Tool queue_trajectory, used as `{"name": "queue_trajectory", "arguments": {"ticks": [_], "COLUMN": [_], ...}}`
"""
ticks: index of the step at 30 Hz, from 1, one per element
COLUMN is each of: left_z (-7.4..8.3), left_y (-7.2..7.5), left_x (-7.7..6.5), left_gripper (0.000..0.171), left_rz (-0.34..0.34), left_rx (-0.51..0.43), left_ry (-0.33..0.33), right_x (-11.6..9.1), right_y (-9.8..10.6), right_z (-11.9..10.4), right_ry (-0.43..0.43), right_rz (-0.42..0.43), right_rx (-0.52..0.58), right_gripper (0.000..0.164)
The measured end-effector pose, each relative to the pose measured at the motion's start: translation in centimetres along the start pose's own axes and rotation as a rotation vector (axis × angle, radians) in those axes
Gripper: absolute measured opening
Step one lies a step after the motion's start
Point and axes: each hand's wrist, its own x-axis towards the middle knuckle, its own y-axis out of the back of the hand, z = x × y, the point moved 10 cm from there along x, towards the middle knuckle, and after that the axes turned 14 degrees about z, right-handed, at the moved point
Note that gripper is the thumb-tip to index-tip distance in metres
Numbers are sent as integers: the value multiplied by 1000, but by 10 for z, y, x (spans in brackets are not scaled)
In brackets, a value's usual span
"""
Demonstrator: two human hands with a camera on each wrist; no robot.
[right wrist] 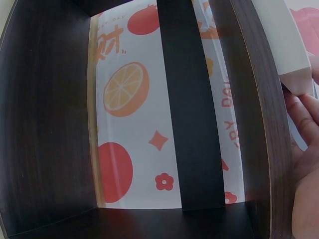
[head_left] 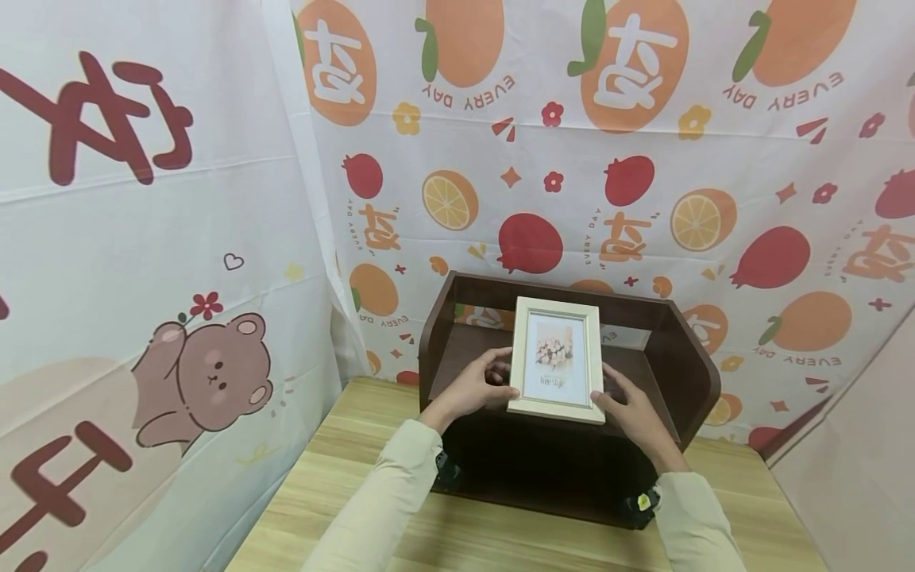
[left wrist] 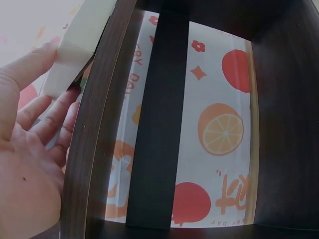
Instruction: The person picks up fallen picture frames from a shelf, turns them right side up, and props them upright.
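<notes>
In the head view, a person in pale sleeves holds a cream picture frame [head_left: 556, 361] at its lower corners, the left hand [head_left: 473, 384] on one side and the right hand [head_left: 632, 409] on the other, each thumb at the front edge and the grip only slightly parted. The picture frame, showing a flower print, is in front of the upper board of a dark brown shelf [head_left: 693, 361]; whether it touches that board cannot be told. The shelf stands on a wood-grain desk [head_left: 332, 473], before a cloth [head_left: 532, 242] printed with fruit. In the left wrist view, the left hand pinches a corner between thumb and fingers, just beside the shelf's edge. In the right wrist view, the right hand's fingers curl under the opposite corner, its thumb mostly cut off; cloth shows past a dark crossbar [right wrist: 195, 109].
</notes>
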Motion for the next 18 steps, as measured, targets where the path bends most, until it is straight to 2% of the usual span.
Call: {"name": "queue_trajectory", "arguments": {"ticks": [9,14,18], "left_z": [3,6,8], "left_y": [-1,-1,-1], "left_x": [3,4,4], "left_gripper": [72,72,73], "left_rz": [13,32,47], "left_rx": [14,2,-9], "left_ry": [-62,-104,-135], "right_x": [-1,-2,-1], "right_y": [3,3,4], "right_z": [-1,-3,-4], "right_ry": [-13,16,48], "right_rz": [-20,-40,-22], "right_rx": [58,118,135], "right_gripper": [79,80,80]}}
